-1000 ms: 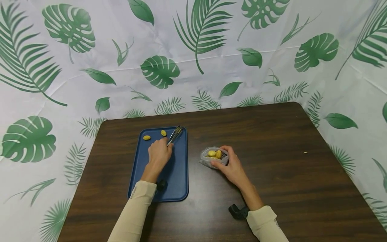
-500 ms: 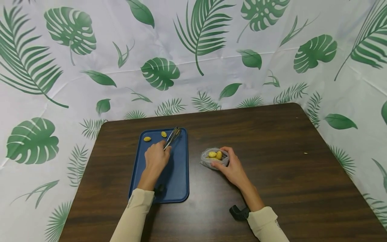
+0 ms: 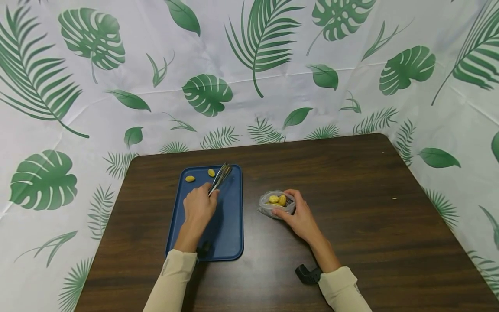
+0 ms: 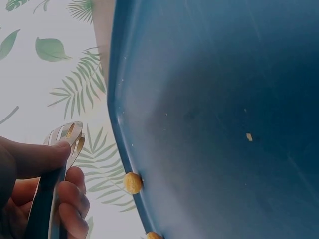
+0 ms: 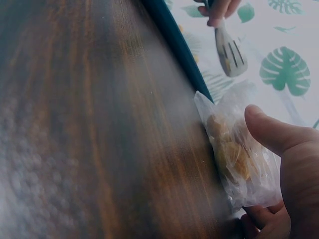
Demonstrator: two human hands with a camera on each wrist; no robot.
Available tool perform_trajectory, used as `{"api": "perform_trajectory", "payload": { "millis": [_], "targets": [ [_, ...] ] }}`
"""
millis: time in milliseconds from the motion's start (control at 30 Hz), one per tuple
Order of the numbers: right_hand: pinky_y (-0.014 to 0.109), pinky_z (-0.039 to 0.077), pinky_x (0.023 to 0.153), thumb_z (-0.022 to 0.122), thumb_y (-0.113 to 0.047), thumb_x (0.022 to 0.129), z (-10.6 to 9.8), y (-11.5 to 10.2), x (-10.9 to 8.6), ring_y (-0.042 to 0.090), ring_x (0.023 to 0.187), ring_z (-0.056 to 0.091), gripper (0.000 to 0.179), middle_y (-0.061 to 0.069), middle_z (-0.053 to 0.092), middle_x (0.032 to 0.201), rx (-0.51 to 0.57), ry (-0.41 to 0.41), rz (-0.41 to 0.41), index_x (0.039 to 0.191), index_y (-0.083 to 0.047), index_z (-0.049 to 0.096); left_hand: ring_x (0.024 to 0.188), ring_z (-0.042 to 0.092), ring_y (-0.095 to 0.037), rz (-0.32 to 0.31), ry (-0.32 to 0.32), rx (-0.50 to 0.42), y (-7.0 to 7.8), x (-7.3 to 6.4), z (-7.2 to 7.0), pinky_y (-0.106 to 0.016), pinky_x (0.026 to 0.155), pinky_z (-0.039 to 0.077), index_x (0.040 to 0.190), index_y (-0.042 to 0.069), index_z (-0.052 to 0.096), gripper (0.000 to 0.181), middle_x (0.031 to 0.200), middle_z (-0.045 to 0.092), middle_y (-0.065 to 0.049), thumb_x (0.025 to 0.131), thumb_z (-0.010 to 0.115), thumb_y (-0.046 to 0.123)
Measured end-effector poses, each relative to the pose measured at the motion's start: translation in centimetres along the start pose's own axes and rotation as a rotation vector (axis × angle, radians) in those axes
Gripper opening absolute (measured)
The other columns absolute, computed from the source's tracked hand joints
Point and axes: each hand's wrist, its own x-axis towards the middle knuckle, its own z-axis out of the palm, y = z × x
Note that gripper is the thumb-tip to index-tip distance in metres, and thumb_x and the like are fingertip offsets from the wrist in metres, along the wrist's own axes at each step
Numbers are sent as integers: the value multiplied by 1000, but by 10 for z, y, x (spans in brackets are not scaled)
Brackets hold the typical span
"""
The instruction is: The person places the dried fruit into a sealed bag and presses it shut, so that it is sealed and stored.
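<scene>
My left hand (image 3: 198,206) grips metal tongs (image 3: 220,177) over the blue tray (image 3: 228,216), their ends pointing to the far right corner. In the right wrist view the tongs (image 5: 232,57) show a slotted end with a small yellow patch; I cannot tell whether they hold anything. Two yellow oval nut-like pieces lie at the tray's far side, one (image 3: 189,178) to the left, the other (image 3: 211,172) nearer the tongs. My right hand (image 3: 302,219) holds a clear plastic bag (image 3: 266,210) by its side, thumb and fingers around it. Several yellow pieces (image 5: 234,159) fill the open bag.
The dark wooden table (image 3: 335,173) carries the tray on its left, with the bag just right of it. A tiny pale crumb (image 3: 394,198) lies on the right part of the table. Behind the far edge hangs a white leaf-print cloth (image 3: 269,104).
My left hand and the tongs have drawn slightly left and back toward me over the tray. The right hand and bag stay in place.
</scene>
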Motion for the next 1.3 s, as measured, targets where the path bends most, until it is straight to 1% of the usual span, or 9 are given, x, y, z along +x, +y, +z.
{"api": "perform_trajectory", "payload": {
  "millis": [200,367,533,600,800,967,1067,1300],
  "targets": [
    [54,44,100,80,-49,87,1,1,0,32,118,59,76,14,60,135,-3,0,-2,145,-18,42,69,67,-38,7,28,-1,1,-5,-5,-54,64,51,108,8,75,25,83,74,-17,98,71,30],
    [55,44,100,80,-50,87,1,2,0,33,118,59,76,14,60,135,-4,6,-5,145,-18,42,70,67,-39,10,43,0,3,-9,-9,-55,64,51,106,8,75,24,83,74,-17,97,71,30],
    [56,44,100,80,-50,87,2,3,0,32,119,59,77,13,60,136,-15,8,-4,145,-18,42,73,69,-40,13,62,-6,3,-14,-12,-56,65,52,111,8,75,26,88,76,-18,97,71,29],
    [55,44,100,81,-49,87,2,3,0,32,118,59,76,13,60,135,-10,9,-7,145,-18,43,73,69,-40,18,71,-15,3,-16,-13,-57,64,52,111,8,75,27,88,76,-18,96,72,29],
    [53,45,99,81,-48,87,1,2,0,31,115,60,76,13,61,133,-1,8,-13,145,-18,43,68,67,-39,24,92,-39,4,-23,-19,-56,63,50,107,7,76,26,81,74,-16,95,74,30],
    [54,45,99,81,-47,88,1,2,-1,31,116,60,75,14,61,134,-12,9,-18,145,-17,43,75,70,-42,10,90,-38,3,-28,-23,-58,67,52,112,6,76,30,88,76,-20,95,73,31],
    [54,45,99,80,-46,88,1,1,-1,31,116,60,75,14,61,134,-9,7,-19,145,-16,42,77,71,-43,12,100,-41,3,-31,-25,-59,68,52,112,5,76,31,90,76,-21,95,74,31],
    [53,45,99,80,-46,89,1,1,-1,31,115,60,75,15,61,134,-8,1,-21,145,-15,42,70,69,-40,30,133,-53,4,-35,-29,-58,65,52,109,7,76,28,81,75,-17,94,74,30]
  ]
}}
